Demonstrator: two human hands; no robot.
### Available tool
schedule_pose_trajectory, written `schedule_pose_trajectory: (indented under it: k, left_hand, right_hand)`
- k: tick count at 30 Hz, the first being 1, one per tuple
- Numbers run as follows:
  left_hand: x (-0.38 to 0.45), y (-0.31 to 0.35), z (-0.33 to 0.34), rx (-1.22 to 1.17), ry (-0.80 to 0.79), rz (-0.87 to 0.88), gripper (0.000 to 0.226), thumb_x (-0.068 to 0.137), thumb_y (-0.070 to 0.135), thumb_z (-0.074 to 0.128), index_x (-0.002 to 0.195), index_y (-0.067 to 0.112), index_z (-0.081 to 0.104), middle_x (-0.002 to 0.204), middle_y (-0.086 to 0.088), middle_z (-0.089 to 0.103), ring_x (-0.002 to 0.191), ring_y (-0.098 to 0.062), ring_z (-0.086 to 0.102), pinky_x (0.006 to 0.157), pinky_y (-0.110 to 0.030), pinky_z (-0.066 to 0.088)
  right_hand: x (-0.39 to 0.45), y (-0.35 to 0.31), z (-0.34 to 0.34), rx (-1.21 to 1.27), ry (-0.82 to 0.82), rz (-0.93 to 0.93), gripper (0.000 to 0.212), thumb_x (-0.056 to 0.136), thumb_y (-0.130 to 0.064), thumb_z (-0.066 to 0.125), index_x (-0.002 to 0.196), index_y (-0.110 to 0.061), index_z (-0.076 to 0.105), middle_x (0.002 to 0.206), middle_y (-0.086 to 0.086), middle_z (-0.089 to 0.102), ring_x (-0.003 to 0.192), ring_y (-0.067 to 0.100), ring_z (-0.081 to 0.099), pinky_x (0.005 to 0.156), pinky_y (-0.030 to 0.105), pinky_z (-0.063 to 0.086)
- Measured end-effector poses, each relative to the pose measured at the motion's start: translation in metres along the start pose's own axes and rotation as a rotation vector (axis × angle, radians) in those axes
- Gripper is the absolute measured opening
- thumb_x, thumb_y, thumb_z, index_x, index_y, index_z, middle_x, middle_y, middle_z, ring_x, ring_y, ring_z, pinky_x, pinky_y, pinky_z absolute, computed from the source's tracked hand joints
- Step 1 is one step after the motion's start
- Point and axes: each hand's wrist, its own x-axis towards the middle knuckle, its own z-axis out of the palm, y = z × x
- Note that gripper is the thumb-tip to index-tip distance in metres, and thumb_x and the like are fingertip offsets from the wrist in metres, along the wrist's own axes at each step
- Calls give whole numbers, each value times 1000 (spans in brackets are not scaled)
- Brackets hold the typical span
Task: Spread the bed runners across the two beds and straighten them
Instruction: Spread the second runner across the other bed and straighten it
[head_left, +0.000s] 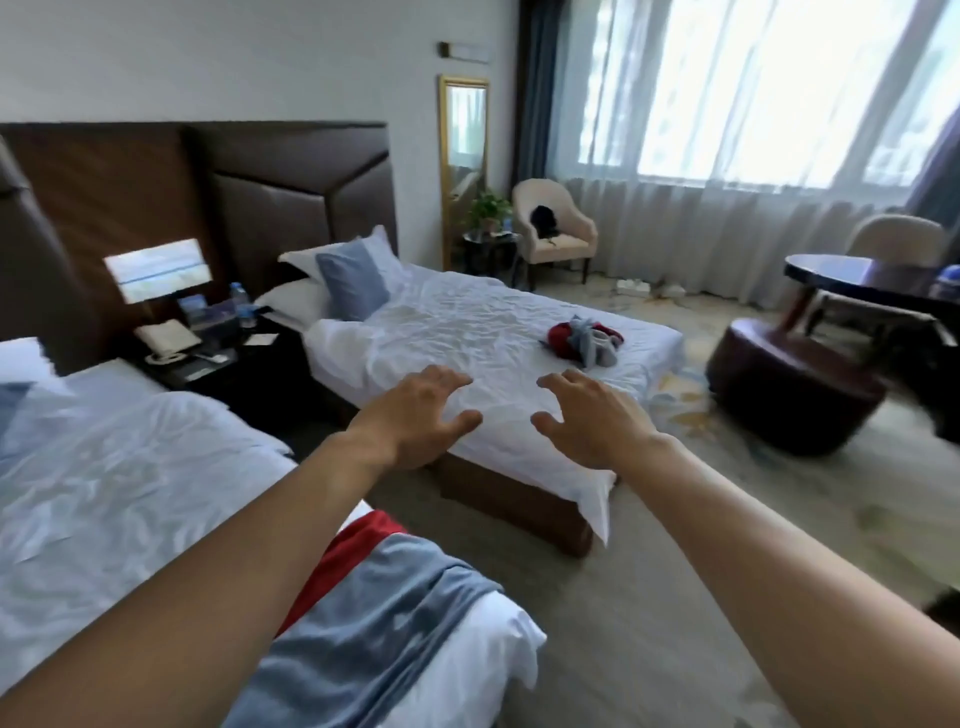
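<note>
Two white beds stand side by side. Across the foot of the near bed (130, 493) lies a grey-blue and red bed runner (374, 613), partly hidden under my left forearm. A second runner (584, 340), red and grey, sits bunched in a heap on the far bed (467, 332) near its foot end. My left hand (415, 415) and my right hand (587, 421) are stretched out in front of me in the air, fingers spread, holding nothing. They are seen against the foot corner of the far bed, short of the heap.
A dark nightstand (218, 364) with a lamp, phone and water bottle stands between the beds. A round dark ottoman (789, 395) and a dark table (872, 280) stand to the right on the carpet. An armchair (553, 228) and a standing mirror (462, 166) stand by the curtained window.
</note>
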Motion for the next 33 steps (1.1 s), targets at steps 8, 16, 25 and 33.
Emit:
schedule_pose_trajectory:
  k: [8, 16, 25, 33]
  left_hand:
    - [160, 78, 85, -41, -118, 191, 64, 93, 67, 41, 149, 38, 29, 156, 11, 29, 141, -16, 33, 103, -46, 42]
    - [339, 111, 155, -150, -96, 312, 62, 93, 67, 40, 148, 41, 28, 157, 13, 28, 142, -13, 32, 101, -41, 42]
    - [537, 169, 243, -136, -154, 356, 62, 93, 66, 39, 150, 43, 27, 160, 15, 22, 147, -10, 23, 108, -43, 41]
    - [693, 198, 297, -109, -182, 215, 63, 92, 69, 35, 149, 47, 19, 160, 18, 21, 146, -9, 24, 108, -43, 42]
  right_hand:
    - [26, 159, 10, -35, -30, 222, 59, 93, -56, 47, 146, -32, 37, 146, -1, 45, 127, 24, 52, 96, 43, 46]
    - [116, 283, 22, -25, 27, 289, 59, 91, -55, 49, 145, -33, 37, 146, -5, 44, 132, 18, 46, 101, 40, 43]
    - [220, 464, 57, 36, 38, 330, 62, 92, -51, 51, 148, -31, 34, 152, -7, 37, 138, 17, 38, 107, 39, 39]
    - [342, 610, 87, 112, -9, 207, 64, 92, -54, 48, 149, -33, 30, 154, -8, 35, 141, 15, 34, 111, 36, 35]
